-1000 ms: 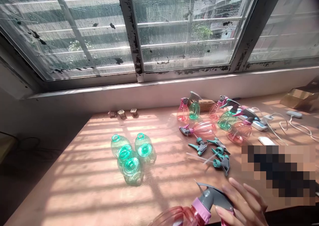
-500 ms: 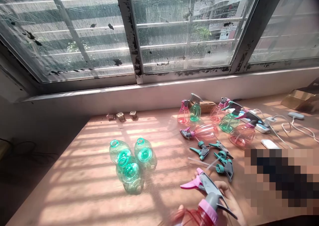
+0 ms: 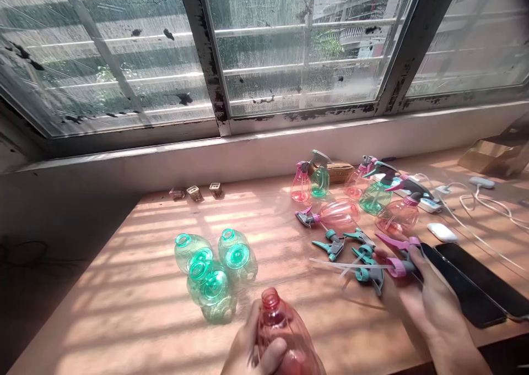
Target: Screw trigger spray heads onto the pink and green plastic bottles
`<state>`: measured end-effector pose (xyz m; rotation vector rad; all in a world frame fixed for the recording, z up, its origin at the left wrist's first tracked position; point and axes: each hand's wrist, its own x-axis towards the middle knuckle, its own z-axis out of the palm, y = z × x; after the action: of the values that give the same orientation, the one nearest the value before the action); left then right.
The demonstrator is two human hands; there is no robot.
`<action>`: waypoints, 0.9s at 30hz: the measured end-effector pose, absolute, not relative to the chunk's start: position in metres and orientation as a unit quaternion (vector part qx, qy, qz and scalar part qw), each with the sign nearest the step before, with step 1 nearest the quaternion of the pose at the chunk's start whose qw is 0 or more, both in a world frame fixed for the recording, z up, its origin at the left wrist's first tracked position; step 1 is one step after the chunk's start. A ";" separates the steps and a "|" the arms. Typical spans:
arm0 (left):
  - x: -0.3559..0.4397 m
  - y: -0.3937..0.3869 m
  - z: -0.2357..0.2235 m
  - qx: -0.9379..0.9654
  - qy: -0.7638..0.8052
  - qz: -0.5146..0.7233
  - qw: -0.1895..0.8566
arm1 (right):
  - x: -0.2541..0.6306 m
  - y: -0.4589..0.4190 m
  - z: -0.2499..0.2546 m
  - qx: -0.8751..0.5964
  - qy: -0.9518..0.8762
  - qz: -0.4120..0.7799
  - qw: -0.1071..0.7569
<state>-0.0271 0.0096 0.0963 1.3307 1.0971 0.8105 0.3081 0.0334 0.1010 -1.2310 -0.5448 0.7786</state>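
My left hand (image 3: 246,342) is wrapped round a clear red bottle (image 3: 291,331) with an open neck, at the bottom centre. My right hand (image 3: 433,292) grips a pink and grey trigger sprayer head (image 3: 397,267), its thin white dip tube pointing left. That sprayer head is apart from the bottle, above several loose teal and grey sprayer heads (image 3: 333,245) lying on the table. Three clear green bottles without tops, one of them the front bottle (image 3: 212,287), stand close together left of my left hand.
Behind are assembled red and green spray bottles (image 3: 399,215), one red spray bottle (image 3: 339,214) lying on its side. Two dark phones (image 3: 475,281) lie right of my right hand, near a white case (image 3: 442,232) and cables. Small blocks (image 3: 194,193) sit at the back left below the window.
The pink sprayer head has come off the red bottle. My right hand has carried it right and up, while my left hand keeps the bottle. The view has shifted slightly.
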 end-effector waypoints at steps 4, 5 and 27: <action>-0.041 0.045 0.098 0.687 0.553 0.388 0.266 | 0.343 0.080 0.084 -0.691 -0.404 0.190 0.568; -0.041 0.055 0.096 0.696 0.554 0.395 0.231 | 0.344 0.092 0.082 -0.703 -0.425 0.149 0.550; 0.024 0.056 0.124 0.825 0.371 0.412 0.110 | 0.233 0.066 0.179 -0.547 -0.626 0.129 0.541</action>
<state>0.0242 0.0564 0.1235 2.4235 1.0911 1.2113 0.2326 0.0659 0.1793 -1.2987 -1.4873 0.3065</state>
